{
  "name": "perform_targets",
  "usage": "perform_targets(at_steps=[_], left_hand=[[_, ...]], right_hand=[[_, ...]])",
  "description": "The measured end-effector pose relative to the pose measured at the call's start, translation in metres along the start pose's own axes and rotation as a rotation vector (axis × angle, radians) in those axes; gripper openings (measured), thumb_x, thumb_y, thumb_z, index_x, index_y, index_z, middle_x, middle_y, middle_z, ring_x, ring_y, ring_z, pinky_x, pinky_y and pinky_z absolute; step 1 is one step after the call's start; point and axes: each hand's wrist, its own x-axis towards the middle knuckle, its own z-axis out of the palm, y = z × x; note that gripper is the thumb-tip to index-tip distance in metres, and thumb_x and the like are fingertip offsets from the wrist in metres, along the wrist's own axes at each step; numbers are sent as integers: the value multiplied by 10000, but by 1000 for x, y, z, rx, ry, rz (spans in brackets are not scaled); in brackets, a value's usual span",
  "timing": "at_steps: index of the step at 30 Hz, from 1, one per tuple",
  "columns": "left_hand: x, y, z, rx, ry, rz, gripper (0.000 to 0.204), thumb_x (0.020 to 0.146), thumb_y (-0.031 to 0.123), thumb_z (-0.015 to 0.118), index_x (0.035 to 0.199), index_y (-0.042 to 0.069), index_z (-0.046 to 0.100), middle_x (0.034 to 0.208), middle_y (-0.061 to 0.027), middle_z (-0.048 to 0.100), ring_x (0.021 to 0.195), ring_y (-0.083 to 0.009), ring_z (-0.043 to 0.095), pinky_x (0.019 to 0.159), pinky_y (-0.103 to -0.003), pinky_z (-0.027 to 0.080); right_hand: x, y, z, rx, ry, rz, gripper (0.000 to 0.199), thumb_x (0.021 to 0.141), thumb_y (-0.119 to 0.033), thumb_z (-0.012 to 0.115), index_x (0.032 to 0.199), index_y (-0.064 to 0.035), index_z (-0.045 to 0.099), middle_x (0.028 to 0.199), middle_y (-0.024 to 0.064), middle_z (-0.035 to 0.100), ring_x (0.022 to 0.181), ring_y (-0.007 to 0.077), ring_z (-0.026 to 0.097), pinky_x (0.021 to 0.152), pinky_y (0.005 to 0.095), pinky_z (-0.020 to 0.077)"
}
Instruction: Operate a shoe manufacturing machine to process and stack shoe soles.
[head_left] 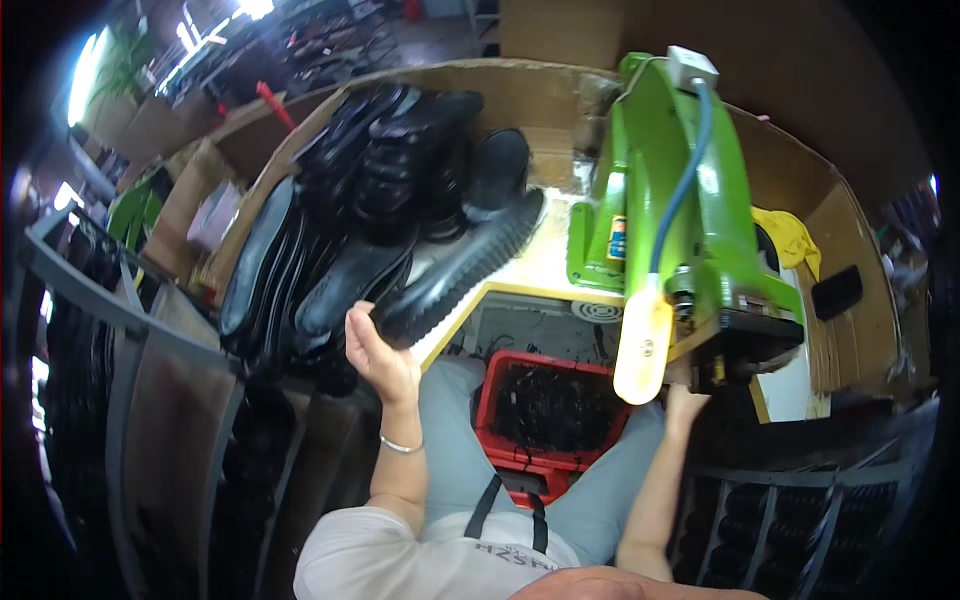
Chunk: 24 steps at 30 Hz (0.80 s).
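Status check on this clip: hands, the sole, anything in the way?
Left hand grips black sole by its near end. Right hand under green machine, grip hidden. Sole pile close beside; red crate below.

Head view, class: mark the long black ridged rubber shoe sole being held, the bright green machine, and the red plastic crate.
Long black ridged rubber shoe sole [470, 265], head view: middle of its treaded face.
Bright green machine [720, 215], head view: its sloping green body.
Red plastic crate [487, 392], head view: left rim.

Green machine [700, 200] with blue hose [685, 190], red crate [490, 400], yellow cloth [790, 240], cardboard wall [530, 95]
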Motion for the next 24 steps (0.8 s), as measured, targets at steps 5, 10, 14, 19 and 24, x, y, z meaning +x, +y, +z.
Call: perform_targets(at_steps=[5,10,14,19,24], left_hand=[[-37,7,-41,38,-239,-375,316,1022,215,444,769,38,511,729,23,494,660,-48,467,620,-214,408],[-94,-34,-23,93,-374,-662,241,968,256,572,872,35,574,803,27,525,748,-55,490,667,-224,424],[-124,-18,26,-107,-811,-614,485,683,231,872,978,24,548,945,-40,575,889,-130,565,808,-271,461],[-141,-30,65,103,-929,-376,423,654,-12,829,946,27,525,891,-57,614,824,-122,611,742,-275,514],[-134,-40,59,197,-913,-224,420,626,59,867,896,32,546,836,-30,595,776,-117,598,711,-262,500]], right_hand=[[-90,-79,86,722,-380,495,667,867,-109,683,1434,-79,333,1398,143,434,1208,301,513,896,439,531],[-99,-57,39,425,-40,425,715,829,-50,702,1430,-79,316,1366,94,445,1194,240,503,947,361,478],[-65,-108,6,370,76,173,789,734,-118,823,1371,-4,372,1319,92,437,1203,195,443,1021,310,374],[-40,-135,-22,165,178,2,827,707,-210,853,1368,-21,392,1339,89,422,1219,217,423,1056,333,324],[-33,-127,-16,147,118,-46,864,719,-217,848,1398,2,361,1386,118,397,1268,227,387,1063,339,309]])
